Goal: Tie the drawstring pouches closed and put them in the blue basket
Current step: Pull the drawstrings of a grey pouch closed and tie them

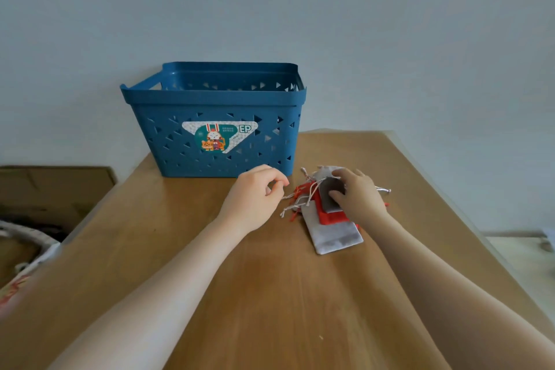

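A single wide-angle head camera looks forward and down along the table (210, 294) toward its far edge and the wall, close above both forearms, which enter from the near edge.

Blue basket (216, 141): one — on the wooden table (240, 294)
Hands: two — left hand (255, 198), right hand (359, 194)
Grey pouches: at least two, top grey pouch (330, 194), bottom grey pouch (333, 234)
Red pouch (330, 216): at least one; stack overlaps, exact count unclear
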### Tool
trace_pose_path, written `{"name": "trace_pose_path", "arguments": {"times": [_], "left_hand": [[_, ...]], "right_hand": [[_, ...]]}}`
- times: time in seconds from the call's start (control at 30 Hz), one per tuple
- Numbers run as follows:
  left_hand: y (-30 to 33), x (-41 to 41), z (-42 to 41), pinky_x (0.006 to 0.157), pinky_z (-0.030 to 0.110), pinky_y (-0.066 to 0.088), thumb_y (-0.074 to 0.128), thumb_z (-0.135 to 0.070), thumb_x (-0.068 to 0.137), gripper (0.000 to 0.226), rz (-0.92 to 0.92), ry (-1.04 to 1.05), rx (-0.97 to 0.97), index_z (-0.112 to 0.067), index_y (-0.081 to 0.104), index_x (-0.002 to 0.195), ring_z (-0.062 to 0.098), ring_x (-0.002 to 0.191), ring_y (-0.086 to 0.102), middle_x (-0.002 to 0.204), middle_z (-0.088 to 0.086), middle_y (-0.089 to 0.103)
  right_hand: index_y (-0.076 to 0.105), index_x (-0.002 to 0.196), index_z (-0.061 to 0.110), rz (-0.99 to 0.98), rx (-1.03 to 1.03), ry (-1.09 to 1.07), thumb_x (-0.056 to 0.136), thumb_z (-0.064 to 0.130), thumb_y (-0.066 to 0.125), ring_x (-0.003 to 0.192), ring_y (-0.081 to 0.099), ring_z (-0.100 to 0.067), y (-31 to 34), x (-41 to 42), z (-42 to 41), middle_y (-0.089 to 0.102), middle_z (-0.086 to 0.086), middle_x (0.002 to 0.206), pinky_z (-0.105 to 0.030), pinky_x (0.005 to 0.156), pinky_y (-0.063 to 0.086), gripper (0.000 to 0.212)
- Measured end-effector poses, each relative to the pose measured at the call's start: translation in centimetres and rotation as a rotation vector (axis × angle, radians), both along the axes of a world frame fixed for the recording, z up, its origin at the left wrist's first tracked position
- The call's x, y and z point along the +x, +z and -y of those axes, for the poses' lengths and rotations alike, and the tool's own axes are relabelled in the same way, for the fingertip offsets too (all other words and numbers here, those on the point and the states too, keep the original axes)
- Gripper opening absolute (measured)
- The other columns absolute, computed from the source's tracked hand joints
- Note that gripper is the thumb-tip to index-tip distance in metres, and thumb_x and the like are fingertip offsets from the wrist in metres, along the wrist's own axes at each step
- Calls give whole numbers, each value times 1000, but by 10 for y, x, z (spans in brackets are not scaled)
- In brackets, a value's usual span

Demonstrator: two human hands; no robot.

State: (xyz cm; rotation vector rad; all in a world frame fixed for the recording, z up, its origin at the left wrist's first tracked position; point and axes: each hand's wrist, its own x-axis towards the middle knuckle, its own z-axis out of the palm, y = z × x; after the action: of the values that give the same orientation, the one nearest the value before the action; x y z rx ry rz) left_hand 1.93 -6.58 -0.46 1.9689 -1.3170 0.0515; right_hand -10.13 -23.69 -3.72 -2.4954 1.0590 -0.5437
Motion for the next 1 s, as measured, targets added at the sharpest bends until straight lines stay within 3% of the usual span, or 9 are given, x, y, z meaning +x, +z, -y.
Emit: {"name": "trace_pose_path", "arguments": {"times": [0.13, 0.27, 0.37, 0.5, 0.6, 0.7, 0.77, 0.87, 1.0], "left_hand": [[-11, -4, -7, 61, 15, 42, 49, -12, 94, 19, -10, -1, -4, -16, 67, 96, 14, 68, 61, 90, -13, 54], [-7, -11, -10, 68, 17, 45, 52, -13, 94, 24, -38, -29, -117, -17, 60, 116, 16, 63, 60, 111, -12, 51], [4, -18, -8, 65, 15, 45, 56, -19, 93, 33, -89, -63, -175, -18, 53, 126, 15, 59, 58, 117, -10, 51], [13, -27, -7, 58, 17, 48, 57, -20, 92, 19, -236, -85, -223, -26, 54, 110, 6, 54, 59, 93, 1, 66], [11, -21, -5, 58, 21, 49, 56, -17, 92, 10, -280, -35, -286, -25, 56, 97, 5, 50, 56, 79, 5, 67], [9, -13, -5, 54, 16, 46, 57, -13, 92, 8, -371, -28, -311, -21, 58, 93, 5, 48, 54, 72, -2, 65], [8, -11, -6, 53, 13, 44, 57, -12, 92, 6, -406, -32, -320, -17, 59, 95, 5, 50, 54, 69, -6, 64], [5, -5, -11, 55, 8, 42, 55, -12, 93, 7, -357, -23, -288, -15, 59, 98, 1, 53, 58, 67, -5, 65], [-2, 8, -14, 54, 11, 40, 56, -24, 93, 13, -138, 50, -94, -19, 60, 81, 0, 52, 55, 57, -8, 61]], "right_hand": [[63, 110, 13, -2, -79, -9, 85, 13, 58, 106, 48, -28, 1, -1, -5, 57, -9, 110, -30, 73, 39, 26], [64, 98, 12, 215, -57, 123, 80, 9, 63, 89, 52, -19, 22, -3, -23, 60, -4, 97, -23, 66, 31, 18], [62, 96, 13, 344, -57, 262, 79, 7, 64, 76, 50, -12, 44, -4, -46, 61, 5, 89, -24, 64, 36, 17], [61, 95, 15, 429, -16, 322, 81, 5, 62, 66, 52, -2, 56, -3, -69, 59, 12, 80, -21, 62, 44, 17], [61, 94, 18, 464, 72, 332, 81, 8, 65, 64, 55, 4, 58, 0, -74, 58, 18, 77, -11, 60, 42, 16], [62, 104, 21, 429, 184, 349, 87, 18, 62, 60, 58, 1, 61, -1, -70, 62, 12, 83, -10, 60, 45, 17], [63, 95, 23, 372, 214, 371, 93, 17, 53, 47, 53, 0, 58, -4, -66, 61, 10, 69, -11, 52, 42, 12], [57, 70, 26, 339, 182, 328, 94, 16, 51, 41, 43, -2, 50, -3, -64, 49, 8, 51, -15, 47, 34, 28], [53, 63, 11, 402, 266, 284, 95, 21, 49, 41, 35, -10, 46, 3, -66, 44, -3, 50, -27, 46, 35, 34]]}}
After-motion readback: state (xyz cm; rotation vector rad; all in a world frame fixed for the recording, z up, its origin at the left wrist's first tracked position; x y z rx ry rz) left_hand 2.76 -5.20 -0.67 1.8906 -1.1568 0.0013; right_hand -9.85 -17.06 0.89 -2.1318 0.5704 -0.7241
